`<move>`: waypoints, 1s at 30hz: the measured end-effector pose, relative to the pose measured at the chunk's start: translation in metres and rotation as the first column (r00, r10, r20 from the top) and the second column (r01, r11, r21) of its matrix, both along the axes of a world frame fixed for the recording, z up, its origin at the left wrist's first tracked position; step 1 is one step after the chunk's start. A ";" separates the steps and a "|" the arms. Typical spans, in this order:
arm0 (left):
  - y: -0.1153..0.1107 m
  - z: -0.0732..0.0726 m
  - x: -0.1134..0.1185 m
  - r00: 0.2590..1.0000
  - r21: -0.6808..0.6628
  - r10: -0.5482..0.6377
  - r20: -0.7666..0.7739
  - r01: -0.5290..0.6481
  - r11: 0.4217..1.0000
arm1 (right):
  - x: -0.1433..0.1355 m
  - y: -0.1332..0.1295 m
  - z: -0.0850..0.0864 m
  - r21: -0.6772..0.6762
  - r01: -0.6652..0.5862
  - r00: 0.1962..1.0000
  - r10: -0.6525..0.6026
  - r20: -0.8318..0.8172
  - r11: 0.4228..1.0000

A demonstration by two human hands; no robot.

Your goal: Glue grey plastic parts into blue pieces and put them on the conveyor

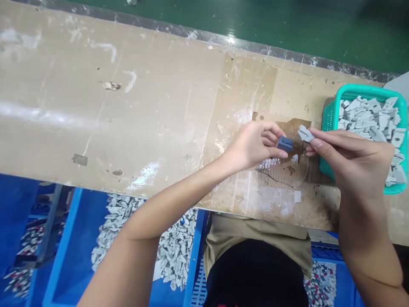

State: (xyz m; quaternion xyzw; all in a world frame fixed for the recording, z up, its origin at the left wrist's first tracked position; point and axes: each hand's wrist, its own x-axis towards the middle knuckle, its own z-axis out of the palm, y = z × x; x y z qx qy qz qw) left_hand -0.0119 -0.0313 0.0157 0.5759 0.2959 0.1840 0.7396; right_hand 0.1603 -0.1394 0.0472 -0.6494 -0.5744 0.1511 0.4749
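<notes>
My left hand (255,145) pinches a small dark blue-grey block (285,144) that has a recess in its face. A hand's width to the right, my right hand (354,153) grips a flat light-grey plastic piece (305,134) between thumb and forefinger, its pointed end turned toward the block. The block and the piece are close but apart. Both are held above a torn patch of brown cardboard (298,170) on the table. Just behind my right hand stands a turquoise basket (329,119) heaped with similar grey pieces (367,115).
The long tan table (143,102) has worn tape and stains. A small white square (297,196) lies near its front edge. Below that edge, a blue bin (75,238) holds many grey pieces. Another blue bin (345,281) at lower right holds grey and red pieces.
</notes>
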 end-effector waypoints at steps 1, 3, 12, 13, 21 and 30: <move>-0.002 0.000 0.001 1.000 -0.007 -0.014 0.001 0.014 1.000 | 0.000 0.000 0.000 0.000 -0.006 1.000 0.006 -0.009 1.000; -0.005 0.001 0.003 0.999 -0.019 -0.032 0.015 0.032 0.999 | 0.001 -0.001 0.001 0.013 -0.023 0.999 0.024 -0.024 1.000; -0.007 -0.003 0.004 0.992 -0.025 -0.025 0.125 0.029 0.999 | 0.001 -0.002 0.003 0.080 -0.122 0.992 0.122 0.003 0.989; -0.007 -0.004 0.004 0.990 -0.022 -0.024 0.138 0.027 0.999 | 0.001 -0.002 0.003 0.093 -0.125 0.992 0.125 0.006 0.988; -0.006 -0.001 0.002 0.990 -0.004 -0.024 0.139 0.025 1.000 | 0.003 -0.002 0.003 0.102 -0.146 0.989 0.141 0.051 0.984; -0.011 0.002 0.000 0.984 0.005 0.025 0.179 -0.026 1.000 | 0.001 -0.002 0.001 0.136 -0.172 0.977 0.151 0.148 0.976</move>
